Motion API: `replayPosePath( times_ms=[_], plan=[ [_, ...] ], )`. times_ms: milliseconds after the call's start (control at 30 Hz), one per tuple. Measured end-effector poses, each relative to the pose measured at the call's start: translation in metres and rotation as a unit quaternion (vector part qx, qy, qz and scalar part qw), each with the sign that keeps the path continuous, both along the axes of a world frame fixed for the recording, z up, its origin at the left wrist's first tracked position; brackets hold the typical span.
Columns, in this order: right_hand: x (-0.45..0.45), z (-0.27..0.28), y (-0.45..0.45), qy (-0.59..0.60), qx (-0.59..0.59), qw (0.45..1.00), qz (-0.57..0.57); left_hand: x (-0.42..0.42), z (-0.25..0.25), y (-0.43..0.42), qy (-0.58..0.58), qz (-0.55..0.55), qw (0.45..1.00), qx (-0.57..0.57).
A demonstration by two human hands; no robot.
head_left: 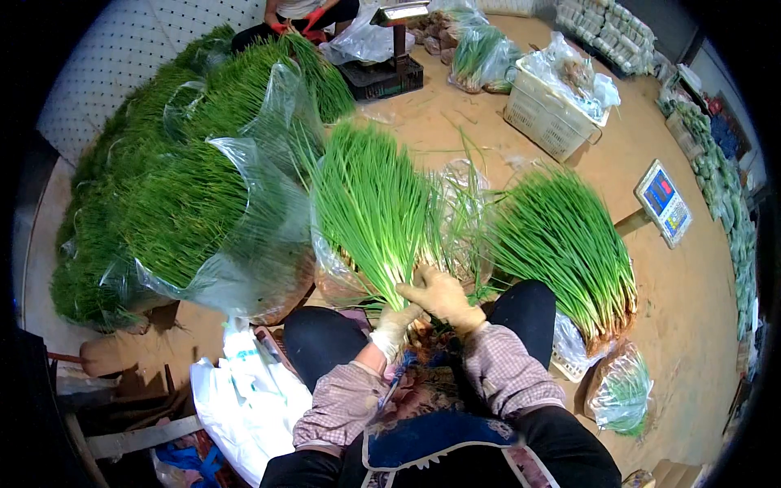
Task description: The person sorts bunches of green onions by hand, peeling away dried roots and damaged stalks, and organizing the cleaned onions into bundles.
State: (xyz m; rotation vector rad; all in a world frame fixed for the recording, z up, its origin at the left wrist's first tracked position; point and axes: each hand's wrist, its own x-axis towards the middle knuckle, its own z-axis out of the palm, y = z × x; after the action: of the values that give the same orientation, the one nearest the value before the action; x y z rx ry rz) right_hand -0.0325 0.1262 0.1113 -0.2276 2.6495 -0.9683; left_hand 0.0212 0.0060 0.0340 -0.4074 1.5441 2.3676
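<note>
My left hand (pixel 394 328), in a pale glove, is wrapped around the root end of a bunch of spring onions (pixel 374 203) between my knees. The long green leaves fan upward and away from me. Against the lower stalks, my right hand (pixel 446 299), in a tan glove, has its fingers curled on the right side of the bunch. Its fingertips are partly hidden among the stems. Just beyond it are loose spring onions in a clear plastic bag (pixel 468 211). To the right lies a large pile of spring onions (pixel 565 252), roots toward me, on a white basket (pixel 569 362).
Big clear bags of spring onions (pixel 187 187) crowd the left. White plastic bags (pixel 244 398) lie beside my left leg. Ahead stand a black scale (pixel 378 77), a white crate (pixel 545 118) and a scale display (pixel 663 202). A person with red gloves (pixel 313 18) sits at the back.
</note>
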Motion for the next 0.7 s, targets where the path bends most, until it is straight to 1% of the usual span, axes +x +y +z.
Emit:
replayPosePath(
  times_ms=[67,100,133,167,200,267,300,333,367,400,467,500,533,600,633,667,700],
  plan=[
    [0.001,-0.014,-0.010,0.054,-0.057,0.997,-0.008,0.001,-0.003,-0.002,-0.051,0.004,0.998,-0.044],
    [0.000,-0.018,-0.011,0.055,-0.057,0.997,-0.004,0.001,0.000,-0.003,-0.015,0.018,1.000,-0.014],
    [-0.002,-0.022,-0.010,0.045,-0.134,0.989,-0.033,0.003,0.002,-0.004,0.019,0.033,0.999,0.016],
    [-0.003,-0.024,-0.009,0.034,-0.210,0.975,-0.062,0.007,0.020,-0.011,-0.049,0.002,0.998,0.048],
    [-0.006,-0.017,-0.008,-0.062,-0.298,0.946,-0.111,0.009,0.034,-0.009,-0.071,0.026,0.992,0.105],
    [-0.020,0.000,0.001,-0.084,-0.398,0.899,-0.163,0.009,0.032,-0.017,-0.141,0.002,0.978,0.156],
    [-0.031,0.003,0.009,-0.078,-0.392,0.901,-0.167,0.009,0.032,-0.018,-0.141,0.003,0.977,0.157],
    [-0.042,0.006,0.016,-0.072,-0.386,0.904,-0.172,0.009,0.033,-0.019,-0.095,-0.014,0.971,0.218],
    [-0.050,0.007,0.019,-0.061,-0.431,0.877,-0.205,0.010,0.033,-0.020,-0.049,-0.031,0.959,0.277],
    [-0.058,0.012,0.024,-0.061,-0.431,0.877,-0.205,0.010,0.033,-0.020,-0.049,-0.031,0.959,0.278],
    [-0.070,0.020,0.034,-0.064,-0.518,0.814,-0.254,0.010,0.035,-0.022,-0.053,-0.059,0.944,0.320],
    [-0.076,0.013,0.034,-0.076,-0.470,0.839,-0.262,0.011,0.040,-0.022,-0.038,-0.076,0.945,0.317],
    [-0.079,0.000,0.033,-0.075,-0.470,0.839,-0.262,0.013,0.043,-0.020,-0.037,-0.076,0.945,0.317],
    [-0.076,-0.005,0.024,-0.006,-0.321,0.936,-0.147,0.014,0.045,-0.013,-0.051,-0.041,0.980,0.190],
    [-0.072,-0.008,0.022,-0.003,-0.333,0.935,-0.123,0.011,0.045,-0.013,-0.031,-0.059,0.985,0.160],
    [-0.068,0.003,0.015,-0.004,-0.333,0.935,-0.123,0.012,0.045,-0.013,-0.031,-0.059,0.985,0.160],
    [-0.064,0.011,0.009,0.015,-0.338,0.938,-0.079,0.015,0.046,-0.014,-0.030,-0.070,0.984,0.164]
  ],
)
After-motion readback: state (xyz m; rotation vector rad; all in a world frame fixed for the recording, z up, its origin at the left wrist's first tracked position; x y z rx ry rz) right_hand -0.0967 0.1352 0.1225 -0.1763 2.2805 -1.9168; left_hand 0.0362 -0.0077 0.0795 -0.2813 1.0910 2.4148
